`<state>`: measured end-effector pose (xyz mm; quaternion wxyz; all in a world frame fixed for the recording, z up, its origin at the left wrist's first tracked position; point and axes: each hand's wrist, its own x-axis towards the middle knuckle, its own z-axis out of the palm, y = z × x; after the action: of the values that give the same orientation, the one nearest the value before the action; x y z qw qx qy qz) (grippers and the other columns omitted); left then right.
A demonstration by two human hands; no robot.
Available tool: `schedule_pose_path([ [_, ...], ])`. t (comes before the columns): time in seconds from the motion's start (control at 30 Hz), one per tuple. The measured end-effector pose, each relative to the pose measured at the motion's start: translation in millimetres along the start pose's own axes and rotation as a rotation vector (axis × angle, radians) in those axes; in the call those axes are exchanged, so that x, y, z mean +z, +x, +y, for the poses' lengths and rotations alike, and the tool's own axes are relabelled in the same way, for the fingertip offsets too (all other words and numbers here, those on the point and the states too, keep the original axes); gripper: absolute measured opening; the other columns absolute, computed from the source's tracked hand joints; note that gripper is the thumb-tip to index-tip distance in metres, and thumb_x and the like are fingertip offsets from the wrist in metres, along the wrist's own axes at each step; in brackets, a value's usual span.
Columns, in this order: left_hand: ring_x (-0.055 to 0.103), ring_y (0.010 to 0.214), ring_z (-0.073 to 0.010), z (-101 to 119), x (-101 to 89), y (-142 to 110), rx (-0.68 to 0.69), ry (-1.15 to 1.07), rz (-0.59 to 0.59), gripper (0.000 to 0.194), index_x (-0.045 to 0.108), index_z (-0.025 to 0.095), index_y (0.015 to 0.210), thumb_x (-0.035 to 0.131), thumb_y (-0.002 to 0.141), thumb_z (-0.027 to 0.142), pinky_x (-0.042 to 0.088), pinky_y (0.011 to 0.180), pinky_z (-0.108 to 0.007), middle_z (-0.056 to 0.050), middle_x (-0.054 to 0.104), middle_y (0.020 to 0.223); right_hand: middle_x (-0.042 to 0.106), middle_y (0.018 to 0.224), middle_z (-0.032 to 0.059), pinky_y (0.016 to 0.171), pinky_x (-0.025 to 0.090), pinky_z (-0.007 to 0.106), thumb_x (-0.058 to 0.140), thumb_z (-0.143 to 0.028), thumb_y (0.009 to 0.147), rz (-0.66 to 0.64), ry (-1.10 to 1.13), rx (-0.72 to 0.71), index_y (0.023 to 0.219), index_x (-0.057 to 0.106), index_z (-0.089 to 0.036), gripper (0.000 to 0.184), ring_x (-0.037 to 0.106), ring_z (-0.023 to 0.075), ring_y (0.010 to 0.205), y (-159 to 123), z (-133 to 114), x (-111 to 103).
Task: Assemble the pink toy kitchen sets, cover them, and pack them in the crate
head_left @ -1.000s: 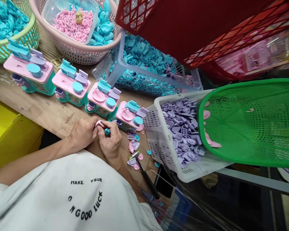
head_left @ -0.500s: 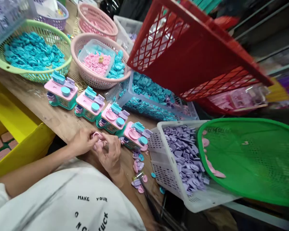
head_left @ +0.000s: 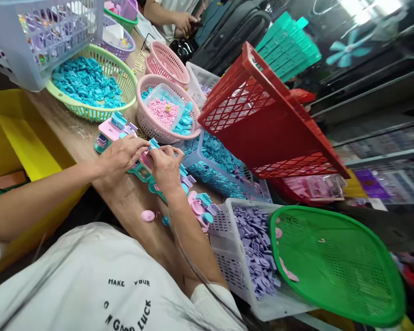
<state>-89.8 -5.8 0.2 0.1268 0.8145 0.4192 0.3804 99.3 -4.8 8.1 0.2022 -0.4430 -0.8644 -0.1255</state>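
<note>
A row of small toy kitchens with pink tops and teal bases stands along the table. Both of my hands are at the second toy kitchen (head_left: 143, 172) and cover much of it. My left hand (head_left: 122, 154) reaches over its near left end, fingertips closed at the top. From the right, my right hand (head_left: 166, 168) grips its top, with thumb and fingers bent around it. Any small part between the fingertips is hidden. Nearer my body lie a pink oval piece (head_left: 148, 215) and a teal disc (head_left: 165, 221). Another toy kitchen (head_left: 202, 207) stands beyond my right forearm.
Behind the row are a green basket (head_left: 131, 99) of teal parts and a pink basket (head_left: 145, 115) holding a clear tub. A red crate (head_left: 262, 133) leans at the right, above a white crate (head_left: 227, 248) of purple parts. Another person's hand (head_left: 184, 23) shows at the back.
My hands have moved away from my body, from fingering a small pink piece over the table edge to the second toy kitchen. The camera view has shifted, showing more of the room.
</note>
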Motion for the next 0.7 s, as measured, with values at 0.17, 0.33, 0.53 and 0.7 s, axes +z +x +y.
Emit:
schedule_pose_path([
  [0.17, 0.061, 0.093, -0.026, -7.3, 3.1, 2.5, 0.016, 0.213, -0.111, 0.051, 0.065, 0.01, 0.125, 0.026, 0.106, 0.037, 0.052, 0.079, -0.035, -0.013, 0.064, 0.095, 0.077, 0.087, 0.0026, 0.1, 0.024, 0.04, 0.057, -0.031, 0.105, 0.041, -0.002, -0.002, 0.091, 0.07, -0.022, 0.02, 0.06, 0.0211, 0.106, -7.0, -0.1, 9.3],
  [0.33, 0.061, 0.094, -0.0245, -5.3, 4.8, 6.4, 0.004, 0.258, -0.146, 0.047, 0.062, 0.009, 0.129, 0.029, 0.106, 0.034, 0.051, 0.079, -0.032, -0.011, 0.061, 0.092, 0.077, 0.084, 0.0041, 0.105, 0.024, 0.045, 0.056, -0.021, 0.104, 0.049, 0.048, 0.074, 0.09, 0.068, -0.022, 0.018, 0.06, 0.0248, 0.112, -9.5, -11.0, 11.7],
  [0.53, 0.06, 0.099, -0.0229, -2.8, 5.4, 4.3, -0.017, 0.242, -0.159, 0.039, 0.061, 0.012, 0.13, 0.037, 0.103, 0.028, 0.051, 0.081, -0.03, -0.009, 0.061, 0.095, 0.077, 0.096, 0.009, 0.109, 0.025, 0.055, 0.05, -0.015, 0.103, -0.022, 0.113, 0.169, 0.096, 0.067, -0.022, 0.02, 0.059, 0.0303, 0.119, -7.5, -27.0, 7.1],
  [0.7, 0.061, 0.106, -0.0263, 4.9, 10.3, -3.1, -0.073, 0.264, -0.171, 0.038, 0.059, 0.012, 0.132, 0.041, 0.099, 0.019, 0.051, 0.081, -0.032, -0.012, 0.062, 0.104, 0.074, 0.103, 0.0121, 0.108, 0.03, 0.055, 0.039, -0.009, 0.104, -0.104, 0.096, 0.102, 0.106, 0.065, -0.02, 0.028, 0.058, 0.0287, 0.113, -3.8, -31.9, -3.6],
])
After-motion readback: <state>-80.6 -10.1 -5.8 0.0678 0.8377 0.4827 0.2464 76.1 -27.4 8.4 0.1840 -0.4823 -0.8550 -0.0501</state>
